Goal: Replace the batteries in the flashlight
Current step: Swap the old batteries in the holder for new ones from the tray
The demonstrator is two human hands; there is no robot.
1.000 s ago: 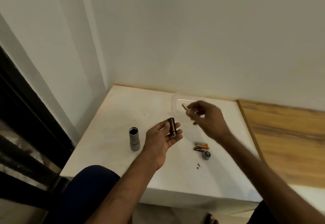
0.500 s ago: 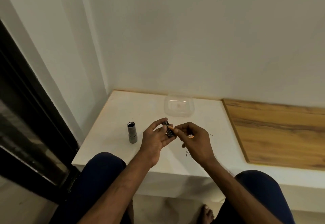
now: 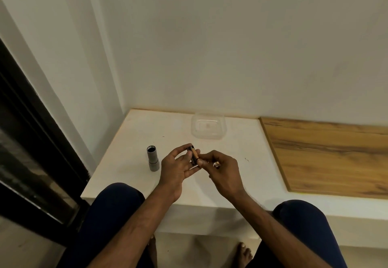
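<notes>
A grey flashlight body [image 3: 152, 158] stands upright on the white table [image 3: 130, 162], its open end up, left of my hands. My left hand [image 3: 177, 168] holds a black battery holder [image 3: 192, 156] between thumb and fingers above the table. My right hand [image 3: 222, 170] pinches an orange-brown battery [image 3: 195, 153] and presses it against the holder. Part of a small item [image 3: 216, 165] shows behind my right fingers; I cannot tell what it is.
A clear plastic container [image 3: 208, 126] sits at the back of the table near the wall. A wooden panel [image 3: 327, 154] lies to the right. A dark window frame [image 3: 31, 141] runs along the left. My knees are under the table's front edge.
My right hand came in from the back right with the battery and now meets the holder in my left hand. The camera view shifted, so the loose batteries on the table are hidden.
</notes>
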